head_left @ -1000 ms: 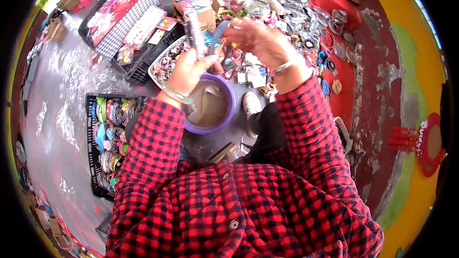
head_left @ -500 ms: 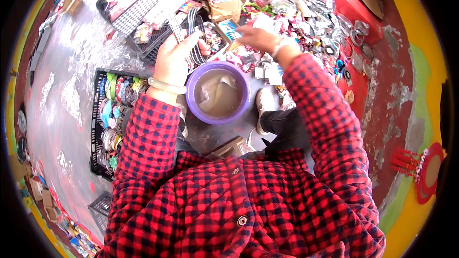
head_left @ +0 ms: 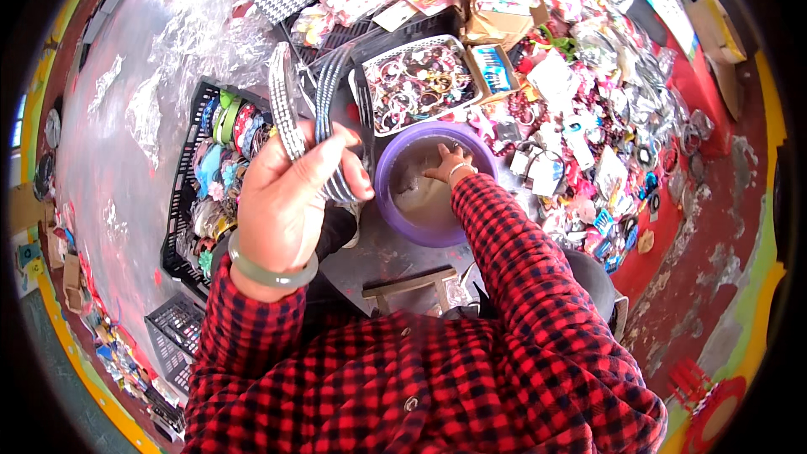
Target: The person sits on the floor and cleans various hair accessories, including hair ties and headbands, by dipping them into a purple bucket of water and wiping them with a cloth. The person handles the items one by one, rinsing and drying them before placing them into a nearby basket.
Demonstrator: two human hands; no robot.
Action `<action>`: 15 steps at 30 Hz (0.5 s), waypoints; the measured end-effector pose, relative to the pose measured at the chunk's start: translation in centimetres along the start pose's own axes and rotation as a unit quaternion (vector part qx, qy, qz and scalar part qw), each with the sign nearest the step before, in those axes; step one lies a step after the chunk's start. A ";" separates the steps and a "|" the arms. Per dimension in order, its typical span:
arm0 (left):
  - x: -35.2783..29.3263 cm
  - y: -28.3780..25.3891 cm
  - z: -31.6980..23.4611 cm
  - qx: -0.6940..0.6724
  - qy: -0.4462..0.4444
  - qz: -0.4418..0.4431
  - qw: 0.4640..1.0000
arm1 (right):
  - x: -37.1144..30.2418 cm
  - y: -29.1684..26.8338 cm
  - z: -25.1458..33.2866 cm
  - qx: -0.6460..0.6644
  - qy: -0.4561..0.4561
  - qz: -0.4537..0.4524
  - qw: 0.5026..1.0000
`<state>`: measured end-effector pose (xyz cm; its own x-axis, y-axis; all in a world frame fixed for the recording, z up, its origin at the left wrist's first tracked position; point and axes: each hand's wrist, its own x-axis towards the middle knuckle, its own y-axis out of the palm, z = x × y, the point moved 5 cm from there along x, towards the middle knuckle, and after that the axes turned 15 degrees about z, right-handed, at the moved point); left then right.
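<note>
My left hand (head_left: 290, 189), raised left of the basin, is closed round several headbands. One is a white beaded headband (head_left: 282, 109); beside it is a dark headband with pale stripes (head_left: 329, 84). Over the purple basin (head_left: 384, 193) is my right hand (head_left: 450, 166), its fingers spread and nothing seen in them. Murky water (head_left: 430, 203) fills part of the basin, with a pale cloth-like lump (head_left: 410, 183) in it. Whether my right fingertips touch the water I cannot tell.
Behind the basin stands a white basket (head_left: 376, 128) of small hair ties, next to a small blue-and-white box (head_left: 494, 70). A heap of packaged accessories (head_left: 580, 126) spreads to the right. A black crate (head_left: 175, 231) of headbands stands left; a wooden stool (head_left: 409, 283) is near my legs.
My right hand has moved from beside the small box down over the basin. My left hand, still holding the headbands, is nearer and larger in view. The whole view has shifted.
</note>
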<state>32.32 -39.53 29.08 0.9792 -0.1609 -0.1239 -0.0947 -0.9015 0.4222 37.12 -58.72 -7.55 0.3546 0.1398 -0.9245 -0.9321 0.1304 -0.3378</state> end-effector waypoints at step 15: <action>0.9 2.4 1.3 0.001 -0.009 0.061 0.998 | -4.1 2.0 0.5 0.348 -0.150 -0.047 0.924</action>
<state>32.75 -42.31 28.81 0.9571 -0.2761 -0.0875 -0.2132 -0.8759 0.4328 33.81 -58.55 -4.31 0.5329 0.3489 -0.7709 -0.6604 0.7411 -0.1211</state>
